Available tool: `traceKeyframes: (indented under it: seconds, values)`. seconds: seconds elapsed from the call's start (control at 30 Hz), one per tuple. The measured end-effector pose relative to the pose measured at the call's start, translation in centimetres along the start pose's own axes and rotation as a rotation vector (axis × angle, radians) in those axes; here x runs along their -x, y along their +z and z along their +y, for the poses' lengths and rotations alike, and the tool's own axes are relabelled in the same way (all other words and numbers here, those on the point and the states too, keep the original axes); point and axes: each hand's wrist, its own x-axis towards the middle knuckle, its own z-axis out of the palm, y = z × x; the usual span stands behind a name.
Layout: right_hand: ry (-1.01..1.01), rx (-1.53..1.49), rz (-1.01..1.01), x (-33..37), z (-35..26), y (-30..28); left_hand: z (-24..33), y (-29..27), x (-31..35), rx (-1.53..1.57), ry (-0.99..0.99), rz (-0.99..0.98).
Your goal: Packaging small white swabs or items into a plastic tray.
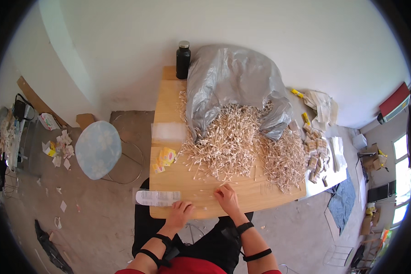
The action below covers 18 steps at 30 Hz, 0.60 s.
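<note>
A large heap of loose cotton swabs [228, 146] covers the middle of the wooden table [242, 194], spilling out of a big grey plastic bag [235, 75]. Close to the table's front edge, my right hand [227, 199] is closed in a pinch, with a pale swab tip showing at its fingertips. My left hand [181, 213] rests farther left on the same edge, fingers bent together. Its fingertips lie at the right end of a clear packet with a white printed label [157, 197]; whatever they grip is hidden. A few stray swabs lie between my hands.
Small yellow cards [166, 157] and a stack of clear bags [169, 131] lie at the table's left. A dark bottle [183, 60] stands behind. Bundled swabs [317, 153] sit on a lower surface at right. A round stool [98, 150] is on the left.
</note>
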Motion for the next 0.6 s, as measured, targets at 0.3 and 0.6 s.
traceKeyframes:
  seconds: [0.3, 0.6]
  values:
    - [-0.107, 0.038, 0.070, 1.7, -2.8, 2.6, 0.1, 0.3, -0.3, 0.003, 0.010, -0.004]
    - [0.137, 0.061, 0.400, -0.8, -2.1, -1.8, 0.8, -1.4, -1.0, -0.138, 0.020, -0.145]
